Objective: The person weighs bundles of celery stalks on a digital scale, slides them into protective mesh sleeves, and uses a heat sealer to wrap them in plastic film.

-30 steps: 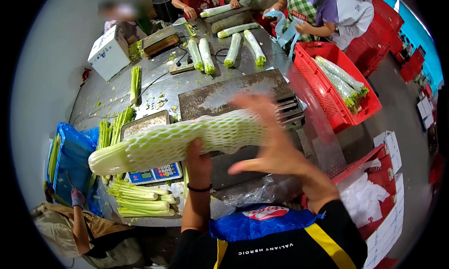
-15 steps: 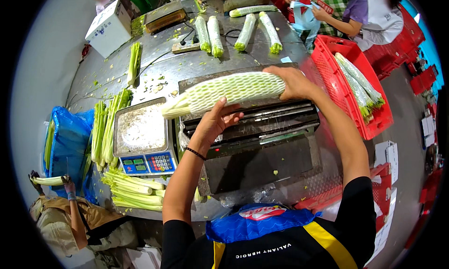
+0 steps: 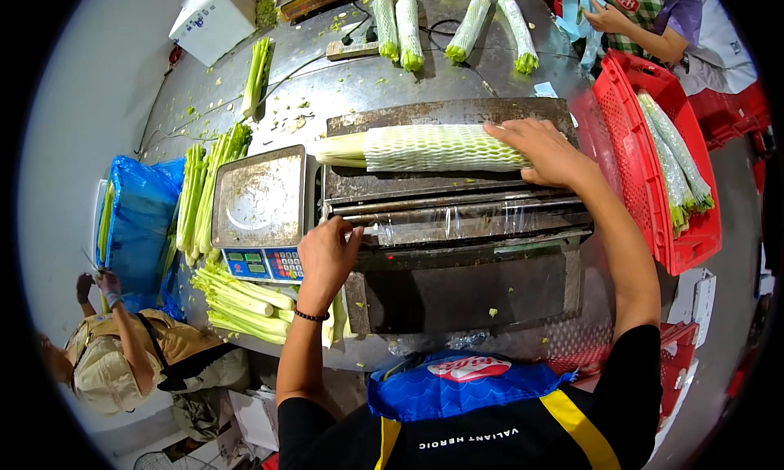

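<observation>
A celery bundle point(image 3: 441, 147) in a white foam net lies across the dark metal plate at the back of a wrapping machine point(image 3: 465, 286). My right hand point(image 3: 545, 151) grips its right end from above, fingers on top and thumb on the near side. Stretched along the machine's front bars is clear plastic film point(image 3: 457, 225). At the film's left end, my left hand point(image 3: 329, 253) is closed with the edge pinched between thumb and fingers. Just left of that hand stands a blue-fronted weighing scale point(image 3: 260, 196), its pan holding nothing but stains.
Bare celery stalks point(image 3: 245, 302) lie by the scale, beside a blue plastic bag point(image 3: 143, 225). Wrapped celery bundles point(image 3: 469, 29) rest along the far table. A red crate point(image 3: 645, 176) with wrapped celery stands at right. Co-workers point(image 3: 135, 347) are at lower left and upper right.
The netted celery has come down from both hands onto the machine's plate. My left hand has let go of it and moved nearer me, taking the film's edge; the film is now drawn out.
</observation>
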The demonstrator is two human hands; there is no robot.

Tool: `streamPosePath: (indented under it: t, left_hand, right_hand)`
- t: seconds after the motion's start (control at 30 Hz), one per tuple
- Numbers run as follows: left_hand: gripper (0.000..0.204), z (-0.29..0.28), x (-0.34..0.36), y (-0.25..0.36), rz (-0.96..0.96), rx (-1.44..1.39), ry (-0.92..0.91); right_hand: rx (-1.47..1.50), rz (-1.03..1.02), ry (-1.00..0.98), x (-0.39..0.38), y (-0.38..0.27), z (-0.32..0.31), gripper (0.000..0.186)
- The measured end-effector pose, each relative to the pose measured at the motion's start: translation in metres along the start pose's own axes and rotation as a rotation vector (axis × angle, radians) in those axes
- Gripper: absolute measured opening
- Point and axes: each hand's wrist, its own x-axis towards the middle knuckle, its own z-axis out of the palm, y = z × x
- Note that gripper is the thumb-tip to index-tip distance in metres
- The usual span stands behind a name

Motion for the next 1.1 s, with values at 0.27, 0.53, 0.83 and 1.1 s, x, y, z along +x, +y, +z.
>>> streamPosePath:
  t: [0.27,0.53,0.83,1.1]
  left_hand:
    - [0.069,-0.010,0.082,-0.018,0.258,0.019,-0.026]
    - [0.072,-0.003,0.074,-0.025,0.367,0.018,0.059]
    - [0.037,0.015,0.011,0.017,0.033,0.264,-0.091]
    - [0.028,0.023,0.017,0.002,0.103,-0.489,-0.116]
  right_hand:
    - [0.286,-0.045,-0.045,-0.005,0.010,-0.007,0.075]
    - [0.049,-0.077,0.291,-0.026,-0.008,-0.014,0.070]
    - [0.091,0.718,0.458,-0.104,-0.091,0.045,0.036]
    - [1.104,0.705,0.775,-0.076,-0.090,0.082,0.018]
